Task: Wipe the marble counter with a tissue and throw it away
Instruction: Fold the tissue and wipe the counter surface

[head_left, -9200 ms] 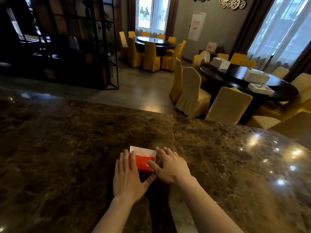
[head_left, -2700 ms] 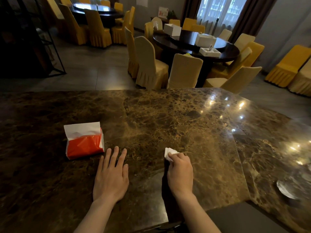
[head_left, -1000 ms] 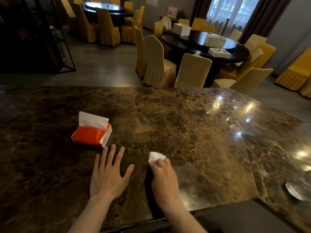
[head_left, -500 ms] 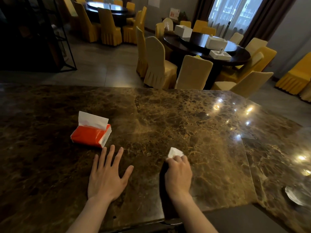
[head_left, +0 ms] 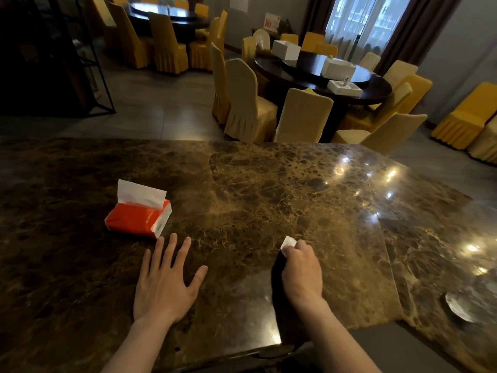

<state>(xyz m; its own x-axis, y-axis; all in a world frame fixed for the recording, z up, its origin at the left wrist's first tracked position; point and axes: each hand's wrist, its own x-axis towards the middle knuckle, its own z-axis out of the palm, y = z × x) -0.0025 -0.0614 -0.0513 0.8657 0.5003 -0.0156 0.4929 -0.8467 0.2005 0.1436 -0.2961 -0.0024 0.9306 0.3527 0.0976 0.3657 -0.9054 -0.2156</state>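
Right hand [head_left: 301, 267] grip clamps a tissue [head_left: 287, 242] on the marble counter [head_left: 255, 189]; left hand [head_left: 164, 281] lies flat, fingers apart.

The left hand [head_left: 164, 285] lies palm down and flat, its fingers spread and pointing away from the body, the bare forearm running back toward the lower edge of the view. The right hand [head_left: 301, 269] is curled into a loose fist, knuckles up, fingertips pinched together at the front, forearm angling back to the right.
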